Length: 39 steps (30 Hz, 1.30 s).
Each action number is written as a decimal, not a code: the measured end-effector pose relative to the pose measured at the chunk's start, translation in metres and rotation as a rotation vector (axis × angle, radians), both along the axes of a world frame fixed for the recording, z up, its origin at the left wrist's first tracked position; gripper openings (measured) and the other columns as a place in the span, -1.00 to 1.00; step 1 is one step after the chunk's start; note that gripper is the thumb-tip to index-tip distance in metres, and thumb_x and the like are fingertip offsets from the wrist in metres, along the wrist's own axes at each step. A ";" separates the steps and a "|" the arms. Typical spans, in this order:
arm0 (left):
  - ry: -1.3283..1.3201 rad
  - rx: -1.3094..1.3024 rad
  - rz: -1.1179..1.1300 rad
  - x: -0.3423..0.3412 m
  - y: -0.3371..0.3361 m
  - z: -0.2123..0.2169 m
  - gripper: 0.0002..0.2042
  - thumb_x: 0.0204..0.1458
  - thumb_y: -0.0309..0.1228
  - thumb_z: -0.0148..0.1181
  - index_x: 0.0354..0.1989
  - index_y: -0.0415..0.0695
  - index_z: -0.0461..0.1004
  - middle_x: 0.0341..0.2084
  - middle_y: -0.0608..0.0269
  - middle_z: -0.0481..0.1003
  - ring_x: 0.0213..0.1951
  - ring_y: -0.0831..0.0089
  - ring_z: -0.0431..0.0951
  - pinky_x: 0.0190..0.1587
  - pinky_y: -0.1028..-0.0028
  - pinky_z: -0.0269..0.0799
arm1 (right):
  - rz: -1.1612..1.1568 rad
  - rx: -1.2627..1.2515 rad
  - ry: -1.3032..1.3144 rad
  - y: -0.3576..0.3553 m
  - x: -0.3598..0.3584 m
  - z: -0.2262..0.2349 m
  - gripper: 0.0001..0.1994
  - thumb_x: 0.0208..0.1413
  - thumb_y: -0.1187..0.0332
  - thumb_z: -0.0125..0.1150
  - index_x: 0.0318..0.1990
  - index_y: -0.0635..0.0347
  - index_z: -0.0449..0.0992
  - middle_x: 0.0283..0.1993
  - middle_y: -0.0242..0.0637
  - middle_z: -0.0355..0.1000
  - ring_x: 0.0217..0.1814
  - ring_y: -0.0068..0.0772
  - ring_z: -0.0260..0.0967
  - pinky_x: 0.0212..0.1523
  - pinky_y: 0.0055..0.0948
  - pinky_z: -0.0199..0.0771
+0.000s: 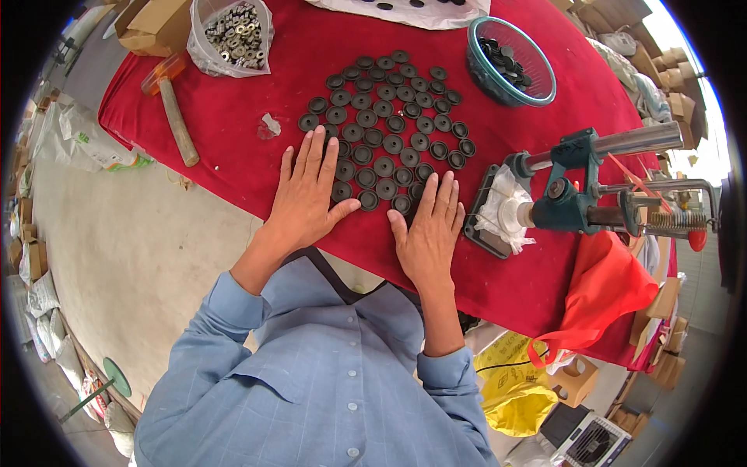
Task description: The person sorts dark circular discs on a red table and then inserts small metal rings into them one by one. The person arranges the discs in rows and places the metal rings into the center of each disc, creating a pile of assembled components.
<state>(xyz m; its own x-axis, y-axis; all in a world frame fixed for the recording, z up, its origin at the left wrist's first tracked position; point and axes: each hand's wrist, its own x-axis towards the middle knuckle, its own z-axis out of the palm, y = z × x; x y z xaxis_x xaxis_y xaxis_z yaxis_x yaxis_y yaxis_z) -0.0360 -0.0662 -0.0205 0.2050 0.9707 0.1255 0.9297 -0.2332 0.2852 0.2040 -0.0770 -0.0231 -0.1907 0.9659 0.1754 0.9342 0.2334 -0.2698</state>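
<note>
Many round black rubber-looking discs (393, 145) with raised rims lie spread in one layer on a red cloth (233, 140). My left hand (307, 187) rests flat at the near left edge of the discs, fingers stretched out, covering part of a few. At the near right edge, my right hand (428, 226) lies palm down with its fingers extended, the fingertips by the closest discs. Neither hand holds anything. Right of that hand stands a green hand press (568, 194) with a steel column, its base pad wrapped in white plastic (502, 210).
A mallet (179, 121) with an orange head lies at the left, near a bag of small metal rings (233, 39). A clear teal-rimmed bowl (537, 97) of black discs sits far right. A red bag (607, 288) hangs at the right table edge, above a yellow bag (513, 397).
</note>
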 end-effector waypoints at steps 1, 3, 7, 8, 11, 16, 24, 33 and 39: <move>0.002 -0.005 0.008 0.000 0.000 0.002 -0.01 0.27 0.12 0.21 0.64 -0.26 -0.11 0.65 -0.18 -0.17 0.65 -0.12 -0.17 0.60 -0.11 -0.19 | -0.002 0.009 -0.004 0.003 0.000 0.000 -0.04 0.31 -0.02 0.31 0.59 0.46 -0.03 0.67 0.33 -0.14 0.72 0.33 -0.17 0.60 0.26 -0.06; -0.058 0.020 0.022 -0.001 -0.001 0.005 -0.07 0.28 0.05 0.23 0.63 -0.25 -0.06 0.64 -0.16 -0.13 0.64 -0.11 -0.14 0.60 -0.11 -0.19 | 0.016 0.036 0.134 0.007 0.003 0.002 -0.07 0.31 0.05 0.32 0.58 0.48 -0.04 0.66 0.33 -0.12 0.71 0.36 -0.15 0.60 0.23 -0.03; -0.298 0.206 0.070 -0.021 -0.023 0.001 -0.30 0.28 -0.21 0.27 0.51 -0.26 0.20 0.54 -0.12 0.13 0.55 -0.08 0.10 0.57 -0.03 -0.04 | -0.011 0.098 0.323 0.019 0.017 0.003 -0.13 0.33 0.21 0.31 0.57 0.52 -0.05 0.63 0.42 -0.12 0.68 0.44 -0.13 0.62 0.17 -0.02; -0.322 0.223 0.101 -0.027 -0.031 0.000 -0.33 0.28 -0.23 0.26 0.49 -0.26 0.23 0.52 -0.12 0.17 0.53 -0.08 0.14 0.55 -0.01 0.00 | -0.032 0.087 0.354 0.025 0.017 0.004 -0.13 0.34 0.22 0.30 0.57 0.54 -0.06 0.63 0.45 -0.12 0.68 0.45 -0.14 0.63 0.17 -0.03; -0.382 0.292 0.186 -0.039 -0.054 -0.009 -0.48 0.29 -0.37 0.21 0.39 -0.28 0.34 0.43 -0.11 0.28 0.46 -0.05 0.25 0.50 0.08 0.15 | -0.066 0.076 0.351 0.051 0.018 0.004 -0.16 0.37 0.22 0.25 0.54 0.62 -0.05 0.61 0.52 -0.13 0.68 0.48 -0.15 0.64 0.16 -0.05; -0.388 0.479 0.319 -0.055 -0.091 -0.027 -0.56 0.27 -0.48 0.19 0.31 -0.30 0.37 0.32 -0.07 0.35 0.34 0.01 0.36 0.40 0.11 0.27 | -0.062 0.089 0.325 0.087 0.028 -0.012 -0.20 0.41 0.19 0.21 0.54 0.60 -0.02 0.63 0.45 -0.11 0.69 0.41 -0.12 0.65 0.11 -0.05; -0.859 -0.499 0.928 -0.142 -0.212 -0.242 -0.61 0.35 -0.19 0.15 0.05 -0.31 0.60 -0.25 0.05 0.66 -0.19 0.29 0.62 -0.06 0.30 0.54 | 0.176 -0.258 1.015 -0.003 0.025 0.041 -0.54 0.36 0.29 0.25 0.31 0.36 0.47 0.18 -0.11 0.55 0.13 -0.26 0.52 0.20 -0.27 0.51; -1.073 -1.102 0.969 -0.114 -0.374 -0.361 -0.56 0.33 -0.12 0.13 0.09 -0.27 0.60 0.10 -0.09 0.64 0.13 0.10 0.62 0.07 0.15 0.56 | 0.376 -1.164 1.008 -0.099 0.046 0.026 -0.60 0.39 0.23 0.25 0.22 0.32 0.57 0.12 -0.13 0.59 0.23 -0.28 0.54 0.27 -0.28 0.53; -1.011 -1.210 1.058 -0.115 -0.364 -0.331 -0.57 0.33 -0.12 0.14 0.09 -0.26 0.61 0.10 -0.10 0.64 0.13 0.08 0.63 0.06 0.14 0.56 | -0.720 -1.292 0.897 -0.238 0.161 -0.122 -0.75 0.32 0.29 0.11 -0.14 0.25 0.65 -0.20 -0.23 0.61 -0.08 -0.44 0.58 0.06 -0.41 0.58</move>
<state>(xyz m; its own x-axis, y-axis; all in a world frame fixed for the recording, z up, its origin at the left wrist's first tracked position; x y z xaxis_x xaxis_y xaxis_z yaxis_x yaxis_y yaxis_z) -0.1511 -0.4306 -0.3514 -0.1546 0.2773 -0.9483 -0.0597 0.9554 0.2891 0.3652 -0.3150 -0.1446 0.0236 0.3976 -0.9172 0.2121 -0.8986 -0.3841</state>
